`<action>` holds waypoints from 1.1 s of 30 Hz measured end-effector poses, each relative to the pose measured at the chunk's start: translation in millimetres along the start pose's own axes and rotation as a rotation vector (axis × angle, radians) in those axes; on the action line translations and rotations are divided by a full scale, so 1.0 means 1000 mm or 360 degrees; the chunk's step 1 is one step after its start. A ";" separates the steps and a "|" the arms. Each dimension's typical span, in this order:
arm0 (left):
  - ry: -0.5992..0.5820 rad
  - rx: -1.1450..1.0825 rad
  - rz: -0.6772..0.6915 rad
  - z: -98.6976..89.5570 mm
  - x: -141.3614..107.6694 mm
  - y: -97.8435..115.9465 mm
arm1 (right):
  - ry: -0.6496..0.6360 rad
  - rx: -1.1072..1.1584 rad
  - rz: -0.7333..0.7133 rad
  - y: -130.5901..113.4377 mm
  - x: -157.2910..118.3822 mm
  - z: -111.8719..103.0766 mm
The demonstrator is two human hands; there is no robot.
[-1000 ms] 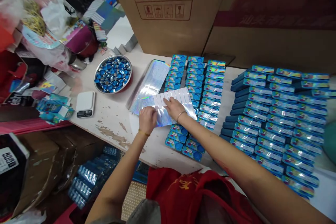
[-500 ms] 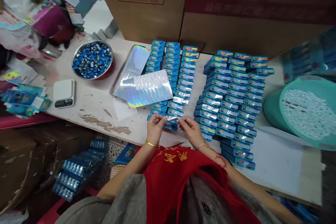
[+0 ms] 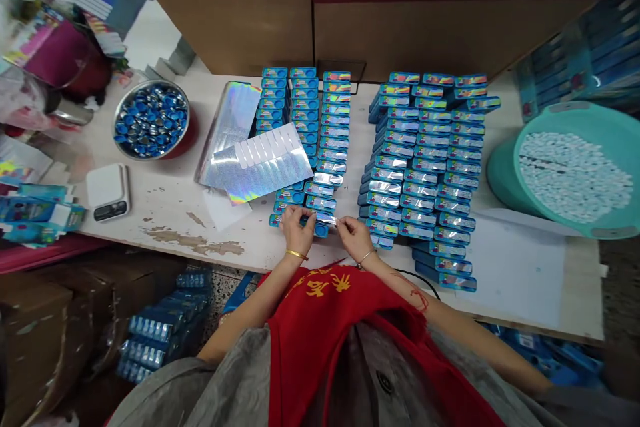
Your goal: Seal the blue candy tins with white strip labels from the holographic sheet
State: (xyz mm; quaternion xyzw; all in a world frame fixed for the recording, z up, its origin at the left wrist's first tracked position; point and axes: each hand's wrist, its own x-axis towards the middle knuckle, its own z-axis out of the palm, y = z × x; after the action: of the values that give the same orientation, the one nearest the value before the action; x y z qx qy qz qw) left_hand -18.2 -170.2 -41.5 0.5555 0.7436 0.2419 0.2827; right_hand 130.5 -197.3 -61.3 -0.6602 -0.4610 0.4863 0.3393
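We see a small silvery strip (image 3: 327, 219), narrow and shiny with bright reflections, stretched roughly level between the two hands. Left hand (image 3: 299, 232) pinches one end, thumb against fingers; right hand (image 3: 356, 240) pinches the other, fingers narrow. Strip sits over the near end of the left group of blue boxes (image 3: 335, 123); we can't tell whether it touches the box below. Just beyond, a silvery sheet (image 3: 263, 180) with rainbow glints and a row of pale bands lies at a slant, overlapping a stack of similar sheets (image 3: 234, 113) and some boxes, which it partly hides. Fingertips cover the strip's ends, and any print on it is too small for us to read. Turquoise tub (image 3: 505, 170) runs to the right edge on the surface (image 3: 260, 240); large cardboard box (image 3: 430, 33) behind is cut off at the top.
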 end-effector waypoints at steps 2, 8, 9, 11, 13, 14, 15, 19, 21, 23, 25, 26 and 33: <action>-0.0008 0.0083 0.0008 0.002 0.000 0.000 | 0.0021 -0.0058 -0.0019 0.003 0.001 0.001; -0.0056 0.0393 0.0069 0.004 0.001 0.003 | 0.0037 -0.0226 0.0047 0.012 0.010 0.005; -0.0044 0.0410 0.0058 0.003 0.002 0.003 | 0.0039 -0.0226 0.0116 0.013 0.011 0.006; -0.0003 0.0412 0.0008 0.000 0.005 0.004 | 0.0026 -0.0236 0.0216 0.014 0.011 0.008; 0.0016 0.0418 -0.0032 -0.002 0.008 0.005 | -0.0053 -0.0299 0.0185 0.012 0.010 0.010; 0.0015 0.0433 -0.0041 -0.002 0.008 0.005 | -0.0121 -0.0355 0.0134 0.009 0.010 0.011; 0.0009 0.0454 -0.0047 -0.002 0.008 0.005 | -0.0204 -0.0436 0.0086 0.006 0.009 0.011; -0.0021 0.0497 -0.0051 -0.006 0.008 0.000 | -0.0618 -0.0997 0.0062 -0.014 0.011 0.002; -0.0012 0.0386 0.0050 -0.018 0.021 -0.009 | -0.0685 -0.1202 0.0071 -0.029 0.016 -0.004; 0.0092 0.0230 0.0236 -0.042 0.047 -0.024 | -0.0567 -0.1314 -0.0041 -0.048 0.029 -0.005; 0.0274 0.0174 0.0409 -0.075 0.084 -0.042 | -0.0408 -0.1326 -0.0340 -0.074 0.048 0.005; 0.0362 0.0216 0.0455 -0.092 0.105 -0.051 | -0.0359 -0.1292 -0.0526 -0.088 0.060 0.015; 0.0137 0.0795 0.0446 -0.151 0.208 -0.100 | -0.0653 -0.1576 -0.1008 -0.156 0.152 0.146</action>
State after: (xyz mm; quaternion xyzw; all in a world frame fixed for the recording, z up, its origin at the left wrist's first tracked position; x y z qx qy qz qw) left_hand -237.6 -2.9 -30.9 0.6944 0.7075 0.1115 0.0691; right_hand -37.2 -1.0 -15.3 -0.4636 -0.8610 0.2075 0.0253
